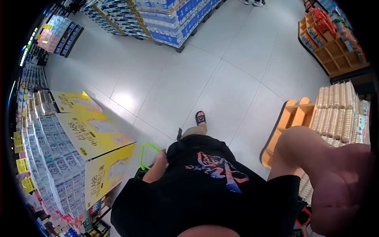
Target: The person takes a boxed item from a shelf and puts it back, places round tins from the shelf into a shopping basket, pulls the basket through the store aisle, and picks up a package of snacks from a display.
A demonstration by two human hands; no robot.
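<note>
Seems to be a shop, most probably a supermarket. Shown by blue packs point(169, 28) piled high on a pallet point(181, 48), by big yellow printed boards point(89, 132) beside many rows of pale packs point(53, 158), by small yellow price tags point(22, 166), and by wooden display stands point(332, 61) with goods, along a wide tiled floor point(205, 85).

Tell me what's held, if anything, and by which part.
Left hand appears to grip the green handle, at its end nearest the black shirt. Right arm is bent up; whether its hand holds anything can't be told.
</note>
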